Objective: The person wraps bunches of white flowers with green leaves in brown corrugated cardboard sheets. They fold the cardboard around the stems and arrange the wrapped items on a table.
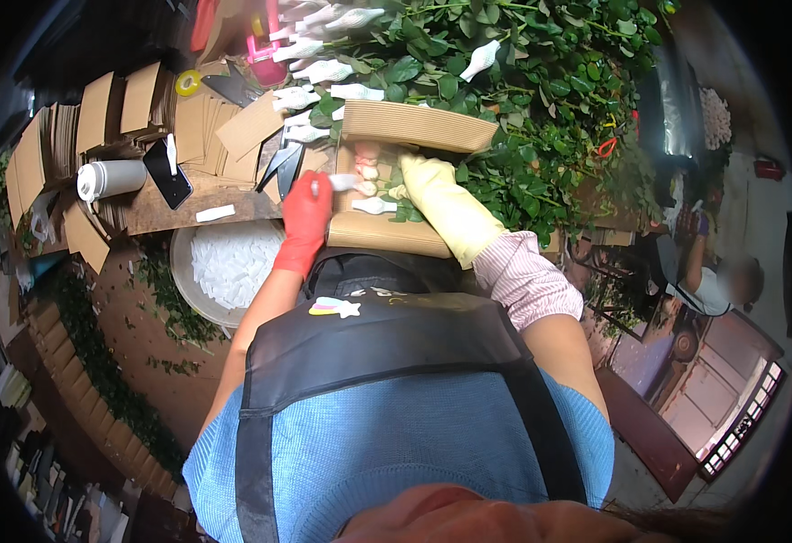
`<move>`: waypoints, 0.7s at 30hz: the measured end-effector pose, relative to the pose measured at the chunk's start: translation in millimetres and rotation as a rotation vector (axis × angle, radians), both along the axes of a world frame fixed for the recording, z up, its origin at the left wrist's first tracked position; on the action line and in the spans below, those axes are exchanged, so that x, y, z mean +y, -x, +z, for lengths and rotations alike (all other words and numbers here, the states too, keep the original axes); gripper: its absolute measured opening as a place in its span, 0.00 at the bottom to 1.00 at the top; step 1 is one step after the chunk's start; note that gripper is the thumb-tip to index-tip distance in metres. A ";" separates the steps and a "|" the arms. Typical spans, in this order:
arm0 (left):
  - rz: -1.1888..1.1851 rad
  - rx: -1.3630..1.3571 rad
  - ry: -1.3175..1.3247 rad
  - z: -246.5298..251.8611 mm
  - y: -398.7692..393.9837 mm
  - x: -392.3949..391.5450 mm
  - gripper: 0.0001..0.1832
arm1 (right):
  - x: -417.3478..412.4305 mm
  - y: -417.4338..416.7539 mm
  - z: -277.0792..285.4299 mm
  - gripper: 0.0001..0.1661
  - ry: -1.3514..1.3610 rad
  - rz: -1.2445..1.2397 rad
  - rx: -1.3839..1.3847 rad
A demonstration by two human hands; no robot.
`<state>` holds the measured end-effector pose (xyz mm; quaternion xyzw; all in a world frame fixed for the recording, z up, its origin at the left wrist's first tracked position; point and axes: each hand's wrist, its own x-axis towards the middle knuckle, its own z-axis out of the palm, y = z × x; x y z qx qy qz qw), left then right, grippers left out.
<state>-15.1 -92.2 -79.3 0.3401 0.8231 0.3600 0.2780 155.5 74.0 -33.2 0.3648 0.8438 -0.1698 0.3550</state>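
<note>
My left hand (309, 203), in a red rubber glove, is at the left edge of an opened corrugated cardboard wrap (420, 127). Its fingers are closed on a white foam sleeve (343, 182), which reaches over the wrap. My right hand (415, 178), in a pale yellow glove, is inside the wrap among green stems; its fingertips are partly hidden, and what they hold cannot be told. Between the hands lie pale peach rose heads (367, 172) in a column, with pinker ones above. A netted white bud sleeve (373, 206) lies just below them.
Leafy rose stems (559, 88) with netted heads cover the table's back and right. Cardboard stacks (101, 112), a white bottle (111, 180), a phone (167, 183) and dark shears (289, 166) lie left. A tub of white sleeves (233, 261) stands below. A co-worker (715, 285) is far right.
</note>
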 end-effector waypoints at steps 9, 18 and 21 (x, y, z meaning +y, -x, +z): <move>-0.302 -0.311 0.172 21.7 38.2 -13.6 0.29 | -8.4 0.4 73.4 0.21 0.179 -0.002 0.044; -0.653 -0.309 0.309 -11.0 27.1 20.9 0.20 | -20.4 20.6 2.0 0.24 0.235 0.204 -0.108; -0.468 -0.563 0.247 -25.7 24.1 7.4 0.17 | -20.3 12.1 7.5 0.25 0.202 0.223 -0.074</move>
